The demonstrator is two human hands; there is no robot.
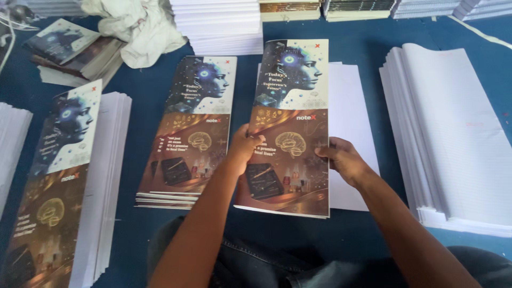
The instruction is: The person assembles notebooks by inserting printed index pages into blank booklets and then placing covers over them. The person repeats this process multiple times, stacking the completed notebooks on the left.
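I hold a tall printed cover sheet [290, 122] with both hands; it shows a bluish head profile on top and a brown panel with a golden brain below. My left hand [246, 145] grips its left edge and my right hand [344, 159] grips its right edge. The cover lies over a low stack of white paper [352, 122] on the blue surface. Just to the left sits a thin pile of the same covers [192, 133].
A thick stack of ruled white sheets [458, 133] lies at the right. At the left a cover rests on a tall paper stack [109, 176]. More paper stacks [224, 26], a crumpled cloth [141, 26] and loose covers [64, 45] sit at the back.
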